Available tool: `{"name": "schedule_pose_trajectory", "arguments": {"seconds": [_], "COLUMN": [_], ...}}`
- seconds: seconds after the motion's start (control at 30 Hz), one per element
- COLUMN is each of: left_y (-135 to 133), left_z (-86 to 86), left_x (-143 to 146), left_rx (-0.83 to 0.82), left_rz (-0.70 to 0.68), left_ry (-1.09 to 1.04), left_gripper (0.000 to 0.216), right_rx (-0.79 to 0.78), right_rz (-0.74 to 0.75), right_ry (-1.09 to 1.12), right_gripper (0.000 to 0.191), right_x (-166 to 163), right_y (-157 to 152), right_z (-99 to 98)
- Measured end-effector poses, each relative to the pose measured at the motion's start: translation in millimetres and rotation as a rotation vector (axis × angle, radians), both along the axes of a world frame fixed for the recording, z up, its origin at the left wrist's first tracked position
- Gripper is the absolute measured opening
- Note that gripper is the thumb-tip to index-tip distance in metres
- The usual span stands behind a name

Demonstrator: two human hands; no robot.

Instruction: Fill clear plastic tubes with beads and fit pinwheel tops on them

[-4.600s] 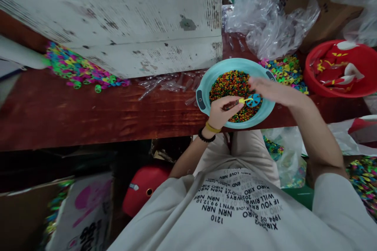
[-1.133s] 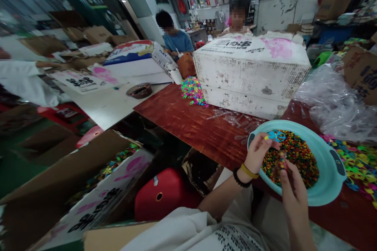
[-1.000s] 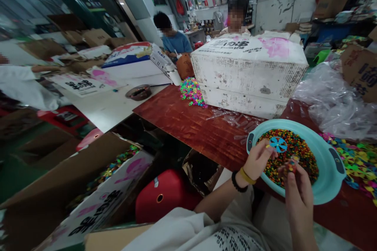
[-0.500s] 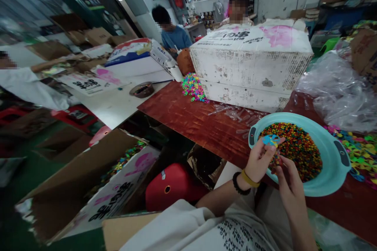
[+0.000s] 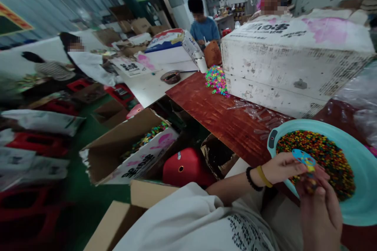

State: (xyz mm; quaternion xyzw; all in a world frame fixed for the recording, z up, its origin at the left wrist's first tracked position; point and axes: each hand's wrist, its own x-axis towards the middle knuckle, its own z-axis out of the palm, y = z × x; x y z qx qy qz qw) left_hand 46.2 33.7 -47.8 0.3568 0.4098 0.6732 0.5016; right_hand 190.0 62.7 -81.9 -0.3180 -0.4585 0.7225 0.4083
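Note:
My left hand (image 5: 285, 168), with a yellow band and dark beads at its wrist, closes on a flat light-blue plastic piece (image 5: 304, 157) with a yellow part under it. Just below, a small clear tube (image 5: 310, 182) with coloured bits inside is gripped by the fingers of my right hand (image 5: 322, 208). The two pieces meet, but whether they are joined I cannot make out. Both hands are over the near rim of a light-blue basin (image 5: 361, 208), which holds many small multicoloured candies (image 5: 321, 157).
A big white carton (image 5: 265, 72) stands on the red-brown table (image 5: 200, 104), beside a pile of bright plastic pieces (image 5: 216, 80). Clear tubes (image 5: 265, 115) lie before it. An open carton (image 5: 108, 160) and a red stool (image 5: 188, 166) are at left. Co-workers sit beyond.
The view has swung left, so the basin and carton sit farther right. My hands still hold the blue piece and the tube, with the right hand now turned more around the tube.

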Motion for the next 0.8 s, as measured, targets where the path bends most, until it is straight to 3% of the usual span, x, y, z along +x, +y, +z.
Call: {"name": "schedule_pose_trajectory", "arguments": {"seconds": [0.07,0.2,0.3,0.37,0.47,0.6,0.63,0.7,0.8], "left_y": [-2.3,-6.0,-12.0,-18.7,-27.9,-31.9,-32.0,-32.5,-34.6], "left_z": [-0.9,-11.3,-16.3,-14.6,-6.7,7.7,12.3,22.6,36.5], "left_x": [-6.2,-16.5,-21.4,-21.9,-20.8,-19.1,-19.1,-21.4,-31.4], "left_rx": [0.0,-0.062,-0.14,-0.12,0.033,0.217,0.227,0.213,0.245], "left_rz": [-0.082,-0.156,-0.143,-0.081,-0.053,-0.001,0.015,-0.029,-0.304], "left_ry": [0.019,0.005,0.031,0.11,0.231,0.271,0.272,0.295,0.34], "left_gripper": [0.081,0.085,0.081,0.078,0.073,0.051,0.048,0.049,0.058], "right_rx": [-0.182,-0.506,-0.598,-0.556,-0.375,-0.145,-0.186,-0.449,-0.884], "right_rz": [0.107,0.481,0.457,0.337,0.106,0.034,0.083,0.316,0.793], "right_ry": [0.064,0.068,0.054,0.054,0.039,0.007,-0.013,-0.086,-0.182], "right_gripper": [0.029,0.028,0.031,0.042,0.055,0.046,0.045,0.047,0.049], "right_x": [5.4,10.7,5.3,-2.4,-14.7,-16.5,-13.7,-6.5,1.1], "right_y": [4.7,18.8,15.1,4.2,-13.7,-23.4,-22.6,-17.6,-6.5], "right_z": [5.9,19.4,33.9,40.2,38.4,34.0,36.2,43.9,55.7]}}
